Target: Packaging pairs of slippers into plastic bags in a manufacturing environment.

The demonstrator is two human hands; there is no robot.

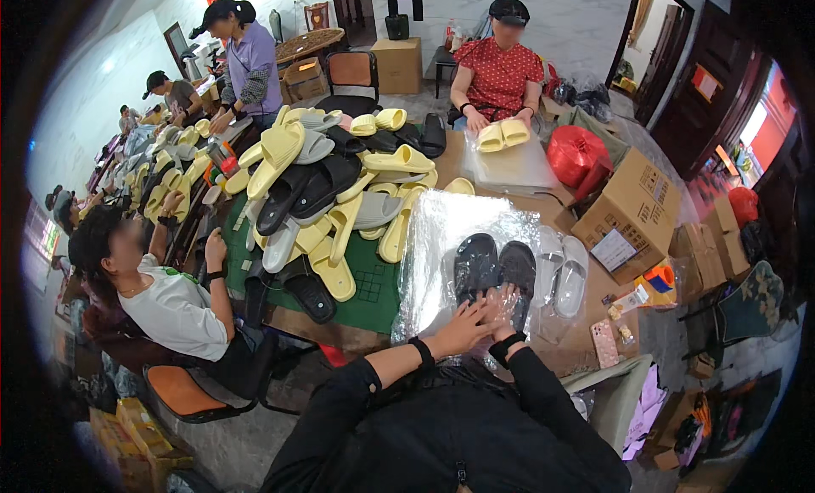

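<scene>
A pair of black slide sandals (497,264) lies side by side on clear plastic sheeting (431,226), toes pointing away, close to the near edge of a brown desk (556,347). The wearer's right hand (507,310) rests at their heels, and the left hand (463,327) overlaps it; whether either hand's fingers grasp anything, I cannot tell. To the left, the sheeting lies flat, giving room before a heap of yellow, black and grey slides (340,192) on a green mat (373,281). Right is tighter: grey slides (570,277) sit just beside, then a cardboard box (632,213), with a pink phone (604,344) near the desk's right edge. Across the desk, a person in red (499,77) handles yellow slides (503,135).
</scene>
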